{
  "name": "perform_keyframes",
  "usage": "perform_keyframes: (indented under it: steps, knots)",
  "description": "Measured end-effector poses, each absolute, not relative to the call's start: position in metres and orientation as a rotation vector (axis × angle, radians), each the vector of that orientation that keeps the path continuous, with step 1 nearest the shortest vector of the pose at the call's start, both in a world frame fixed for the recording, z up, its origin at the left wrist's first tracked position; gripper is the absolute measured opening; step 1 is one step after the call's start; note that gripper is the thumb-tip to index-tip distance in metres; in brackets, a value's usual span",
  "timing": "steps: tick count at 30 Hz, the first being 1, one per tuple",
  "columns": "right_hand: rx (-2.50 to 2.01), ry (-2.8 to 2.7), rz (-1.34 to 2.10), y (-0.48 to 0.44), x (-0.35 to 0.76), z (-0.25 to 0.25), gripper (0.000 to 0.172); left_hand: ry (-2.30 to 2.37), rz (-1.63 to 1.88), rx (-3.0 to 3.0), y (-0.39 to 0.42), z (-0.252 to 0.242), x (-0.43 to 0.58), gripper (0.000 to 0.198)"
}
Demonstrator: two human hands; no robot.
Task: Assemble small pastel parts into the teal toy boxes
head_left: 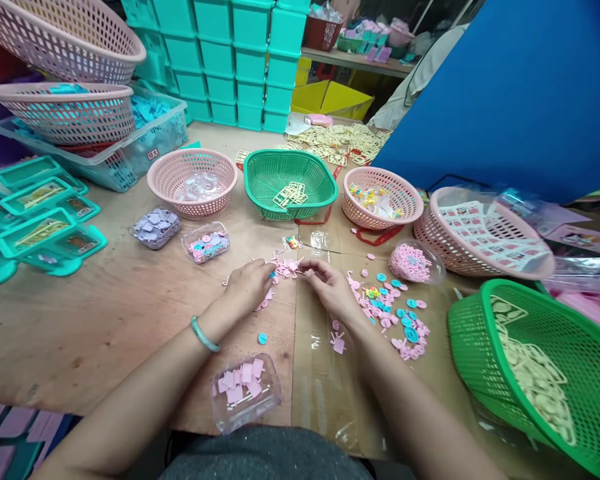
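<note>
My left hand (250, 285), with a green bangle on its wrist, rests on the wooden table (110, 313) with fingers curled, pinching at a small pile of pink plastic pieces (286, 268). My right hand (330, 283) is curled at the other side of the same pile, fingertips on the pieces. What exactly each hand pinches is too small to name. To the right lies a scatter of pink and blue small parts (395, 313). A clear tub of pink tags (245, 392) stands near the front edge.
Baskets ring the work spot: a pink one (193, 181), a green one (290, 183), another pink one (383, 198), a pink one with printed sheets (483, 233), a green one with cream parts (540, 380). Teal trays (40, 220) lie left. A blue board (510, 93) stands right.
</note>
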State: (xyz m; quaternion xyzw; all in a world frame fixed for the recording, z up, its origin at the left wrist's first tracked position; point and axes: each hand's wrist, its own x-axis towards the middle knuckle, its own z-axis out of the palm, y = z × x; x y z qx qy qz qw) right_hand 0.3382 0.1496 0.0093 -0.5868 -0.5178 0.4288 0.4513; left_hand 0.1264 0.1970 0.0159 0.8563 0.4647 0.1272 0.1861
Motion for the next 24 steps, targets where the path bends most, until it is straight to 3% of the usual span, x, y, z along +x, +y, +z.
perform_keyframes:
  steps: [4,7,13,17,21,24]
  knots:
    - [-1.510,-1.629,0.639,0.141,0.340,0.015,0.023,1.299,0.227,2.432,0.204,0.023,0.132,0.012]
    - [-1.531,-1.823,0.484,0.147,0.335,0.012,0.029,1.313,0.398,2.270,0.210,0.024,0.133,0.009]
    - [-1.616,-2.100,0.373,0.167,0.314,-0.003,0.014,1.092,0.845,1.000,0.212,0.026,0.116,0.011]
    - [-1.562,-1.905,0.575,0.167,0.314,-0.001,0.003,0.925,0.911,0.500,0.202,0.026,0.097,0.002]
    - [-1.405,-1.230,1.127,0.164,0.318,0.010,0.019,0.891,0.897,0.544,0.194,0.023,0.088,0.009]
    - [-1.227,-0.901,1.482,0.163,0.315,0.016,0.022,1.036,0.835,0.924,0.196,0.021,0.091,0.013]
